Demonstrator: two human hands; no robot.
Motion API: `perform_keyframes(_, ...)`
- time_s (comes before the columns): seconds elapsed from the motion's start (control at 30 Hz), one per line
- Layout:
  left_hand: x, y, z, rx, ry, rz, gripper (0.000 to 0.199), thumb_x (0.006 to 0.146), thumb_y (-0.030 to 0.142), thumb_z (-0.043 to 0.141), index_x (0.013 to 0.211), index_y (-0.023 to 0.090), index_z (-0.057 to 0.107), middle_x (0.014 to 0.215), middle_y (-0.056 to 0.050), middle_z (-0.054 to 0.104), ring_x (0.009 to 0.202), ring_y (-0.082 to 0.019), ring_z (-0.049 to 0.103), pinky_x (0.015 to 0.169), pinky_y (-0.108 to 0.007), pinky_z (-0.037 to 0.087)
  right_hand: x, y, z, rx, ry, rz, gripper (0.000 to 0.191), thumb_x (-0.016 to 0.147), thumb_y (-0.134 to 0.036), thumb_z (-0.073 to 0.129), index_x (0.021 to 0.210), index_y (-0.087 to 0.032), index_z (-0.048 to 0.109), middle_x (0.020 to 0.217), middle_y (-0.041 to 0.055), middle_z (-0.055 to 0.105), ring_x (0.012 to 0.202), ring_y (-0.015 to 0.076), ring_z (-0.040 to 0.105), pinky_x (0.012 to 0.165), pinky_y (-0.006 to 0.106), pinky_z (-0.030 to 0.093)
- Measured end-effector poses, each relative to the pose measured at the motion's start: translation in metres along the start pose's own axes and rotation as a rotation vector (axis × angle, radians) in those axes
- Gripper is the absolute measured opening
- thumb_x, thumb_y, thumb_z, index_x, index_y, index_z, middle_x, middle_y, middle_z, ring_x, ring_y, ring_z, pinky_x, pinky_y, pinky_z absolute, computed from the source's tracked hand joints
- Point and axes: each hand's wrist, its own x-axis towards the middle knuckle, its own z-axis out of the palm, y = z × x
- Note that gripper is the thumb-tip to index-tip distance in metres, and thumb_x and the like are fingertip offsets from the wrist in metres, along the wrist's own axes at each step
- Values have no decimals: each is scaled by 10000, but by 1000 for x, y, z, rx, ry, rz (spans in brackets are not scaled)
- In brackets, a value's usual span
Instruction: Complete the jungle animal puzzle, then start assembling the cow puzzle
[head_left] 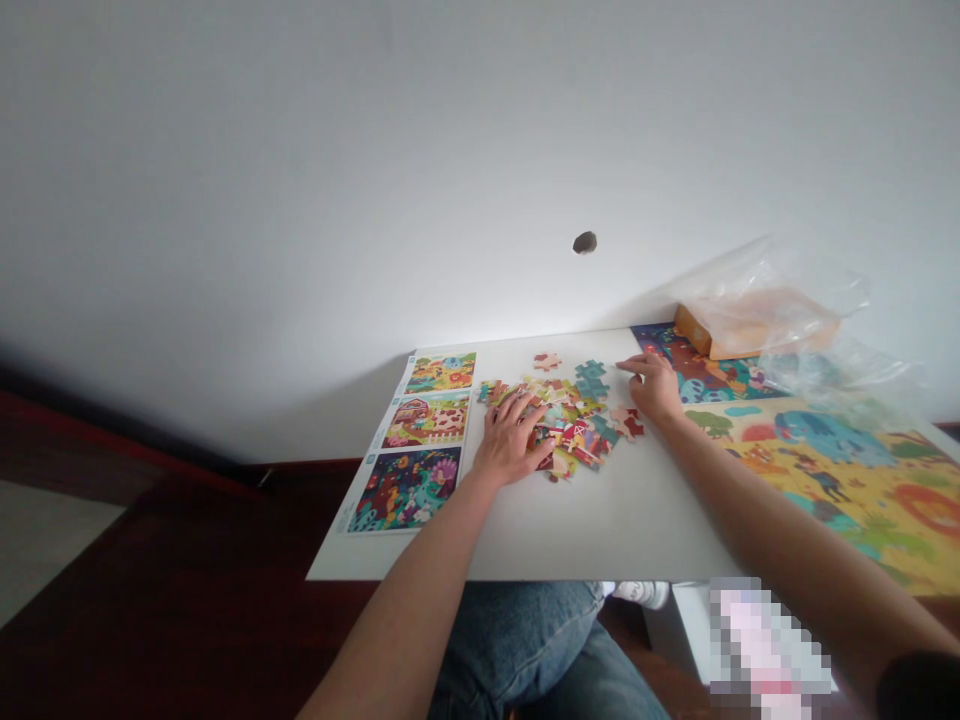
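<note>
A heap of loose jigsaw puzzle pieces (pixel 577 437) lies on the white table (pixel 555 540). My left hand (pixel 511 440) rests on the heap's left side, fingers spread, covering some pieces. To the right of the heap is my right hand (pixel 651 388), its index finger stretched out to the left and the others partly curled. No piece shows in it. Close to that fingertip lie blue-green puzzle pieces (pixel 592 378). A pink puzzle piece (pixel 548 361) sits apart behind the heap, and a dark red puzzle piece (pixel 628 422) is near my right wrist.
A reference sheet with three pictures (pixel 424 432) lies at the left. At the right are an assembled animal puzzle (pixel 817 465) and a dark puzzle picture (pixel 679 368). An orange box (pixel 694 330) and clear plastic bag (pixel 795 290) stand at the back, near the wall (pixel 450 200).
</note>
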Motion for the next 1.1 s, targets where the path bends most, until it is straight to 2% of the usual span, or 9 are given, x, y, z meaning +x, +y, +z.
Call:
perform_keyframes(0.13,0,0,0,-8,2,-5,562,891,553,541,1390,294,534,1552,-52,393,1453,-300,270,1173,-519,239,-3,-7,-2,-123,-154,-103,458,694,-130,513,1035,-277,780,1268,41,657,1188,327,496,1012,524,364)
perform_keyframes(0.23,0,0,0,-1,0,-7,565,892,558,535,1391,293,531,1553,-52,392,1453,-301,271,1170,-521,244,-6,-16,-3,-124,-319,-298,511,752,-181,539,1213,-333,696,1354,8,618,1254,321,456,1073,583,260)
perform_keyframes(0.3,0,0,-1,9,-6,-6,567,893,561,531,1393,293,527,1556,-53,387,1452,-301,273,1164,-525,251,-7,-21,-2,-127,-397,-334,468,814,-259,559,1266,-335,655,1338,30,632,1252,328,462,1081,640,191)
perform_keyframes(0.47,0,0,-1,12,-10,-6,567,894,565,527,1393,297,526,1558,-52,384,1455,-301,270,1162,-524,255,-7,-24,1,-118,-352,-312,316,908,-373,549,1175,-295,698,1227,71,694,1199,316,511,1096,647,157)
perform_keyframes(0.63,1,0,-1,24,-19,-5,577,898,569,517,1405,295,515,1558,-57,384,1453,-298,274,1160,-529,253,-3,-18,3,-64,-209,-221,358,972,-381,438,1061,-232,751,999,100,740,986,255,621,1002,443,386)
perform_keyframes(0.73,0,0,-1,22,-14,-5,572,896,569,521,1401,301,520,1560,-51,381,1452,-298,275,1160,-524,255,-2,-13,5,-87,-171,-181,376,963,-419,445,1025,-236,767,974,102,738,952,262,616,920,399,442)
perform_keyframes(0.93,0,0,-1,8,-10,-8,569,891,561,532,1398,304,523,1557,-45,387,1451,-299,277,1169,-519,245,-5,-14,6,-199,-280,-220,426,940,-238,389,1242,-339,672,1424,18,561,1312,328,418,1063,617,285)
perform_keyframes(1.0,0,0,-1,12,-7,-2,569,894,562,526,1399,300,522,1556,-47,388,1454,-294,272,1172,-511,243,-6,-17,7,-235,-339,-220,485,912,-184,379,1285,-358,636,1423,8,559,1341,342,380,1066,688,211)
perform_keyframes(1.1,0,0,-1,17,-7,3,570,899,562,520,1402,295,519,1559,-53,383,1457,-290,269,1166,-512,251,-6,-18,8,-288,-311,-203,452,894,-205,418,1253,-325,665,1313,67,625,1259,365,425,1057,693,201)
